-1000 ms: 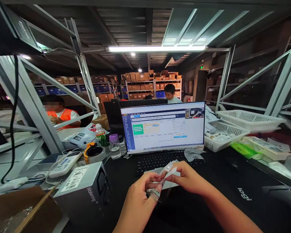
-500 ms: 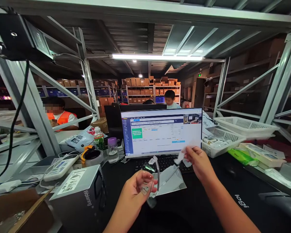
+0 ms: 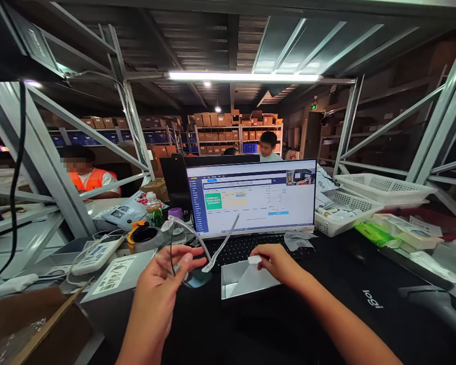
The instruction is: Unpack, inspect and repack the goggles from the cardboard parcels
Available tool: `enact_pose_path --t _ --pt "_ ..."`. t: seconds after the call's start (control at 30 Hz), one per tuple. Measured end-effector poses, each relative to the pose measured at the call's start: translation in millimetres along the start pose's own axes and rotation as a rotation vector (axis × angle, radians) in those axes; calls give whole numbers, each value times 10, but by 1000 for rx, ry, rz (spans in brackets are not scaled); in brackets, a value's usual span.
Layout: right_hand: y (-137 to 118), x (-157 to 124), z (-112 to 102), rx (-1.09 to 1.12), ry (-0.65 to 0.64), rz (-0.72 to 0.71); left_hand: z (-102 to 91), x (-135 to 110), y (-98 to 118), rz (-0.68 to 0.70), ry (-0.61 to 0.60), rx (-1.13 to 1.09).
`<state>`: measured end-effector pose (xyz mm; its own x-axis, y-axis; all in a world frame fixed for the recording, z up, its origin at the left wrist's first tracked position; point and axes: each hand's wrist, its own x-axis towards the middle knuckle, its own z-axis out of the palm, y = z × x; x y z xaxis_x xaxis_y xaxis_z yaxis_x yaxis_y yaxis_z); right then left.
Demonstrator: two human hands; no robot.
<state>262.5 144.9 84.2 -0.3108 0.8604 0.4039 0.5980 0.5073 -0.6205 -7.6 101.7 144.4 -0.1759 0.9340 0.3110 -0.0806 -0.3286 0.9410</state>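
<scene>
A pair of glasses [image 3: 198, 278] with clear temples is held in my left hand [image 3: 159, 279], its fingers closed around the frame and one temple. The other temple sticks up in front of the monitor. My right hand [image 3: 279, 266] pinches a small white piece [image 3: 254, 259] at the top edge of a shallow white box [image 3: 228, 291]. Whether that piece is a flap or a loose sheet I cannot tell. A grey sheet [image 3: 247, 281] slants inside the box. Beyond my right hand, crumpled translucent wrapping [image 3: 298, 241] lies over the keyboard's right end.
A monitor [image 3: 251, 203] and keyboard [image 3: 243, 247] stand ahead. At left are a grey box [image 3: 116, 276], a roll of tape [image 3: 143, 234] and an open carton [image 3: 34, 324]. White baskets [image 3: 345, 213] and a scanner [image 3: 433, 299] are at right. Co-workers [image 3: 93, 177] sit beyond.
My left hand has moved left and up with the glasses. My right hand has left the temple tip and the white wrapping there, and come down to the white box.
</scene>
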Motion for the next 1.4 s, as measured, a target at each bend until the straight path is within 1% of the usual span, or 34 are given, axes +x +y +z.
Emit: enact_pose_path --t 0.1,0.17,0.27,0.33,0.37,0.43,0.53,0.57,0.63,0.67,0.7,0.73,0.77,0.8,0.87,0.9,0.93,1.0,1.1,1.23,1.33,1.4 --pt "-44 -43 -32 -287 61 5 54 -62 48 8 -13 39" --pt "-72 -48 -15 -435 44 9 119 -111 61 6 -27 63" --pt "-77 -10 83 -559 -94 1 196 -155 46 -10 -61 72" --pt "-53 18 135 -578 -198 -10 218 -158 21 -18 -82 63" --pt "-39 25 136 -574 -230 -14 222 -152 7 -23 -92 58" --pt "-20 13 64 -552 -235 -21 220 -133 -25 -38 -115 49" --pt "-38 -63 -196 -514 -134 6 216 -89 -98 -72 -163 39" --pt "-61 -101 -294 -504 -72 31 220 -75 -134 -78 -188 37" --pt "-139 -186 -442 -436 109 58 244 -58 -220 -80 -250 37" --pt "-192 -228 -476 -363 197 38 265 -60 -265 -75 -285 44" --pt "-250 -265 -477 -263 258 -6 290 -72 -307 -66 -330 64" --pt "-310 -294 -451 -147 278 -67 320 -93 -342 -54 -383 100" --pt "-366 -313 -404 -30 250 -131 350 -122 -368 -42 -440 147" --pt "-412 -320 -350 71 188 -180 379 -158 -383 -28 -497 203" --pt "-462 -307 -265 217 76 -218 429 -233 -383 6 -581 321" --pt "-464 -295 -252 254 49 -213 449 -266 -373 19 -588 365" --pt "-454 -283 -264 268 35 -193 466 -293 -361 34 -569 400" --pt "-418 -274 -350 228 36 -139 495 -327 -342 70 -499 463" --pt "-400 -305 -526 41 34 -110 528 -342 -350 120 -407 530" --pt "-479 -359 -641 -179 36 -146 534 -339 -408 165 -359 510" --pt "-495 -364 -678 -302 144 -152 499 -315 -437 159 -351 492" --pt "-436 -356 -739 -351 217 -180 464 -279 -439 125 -326 420"
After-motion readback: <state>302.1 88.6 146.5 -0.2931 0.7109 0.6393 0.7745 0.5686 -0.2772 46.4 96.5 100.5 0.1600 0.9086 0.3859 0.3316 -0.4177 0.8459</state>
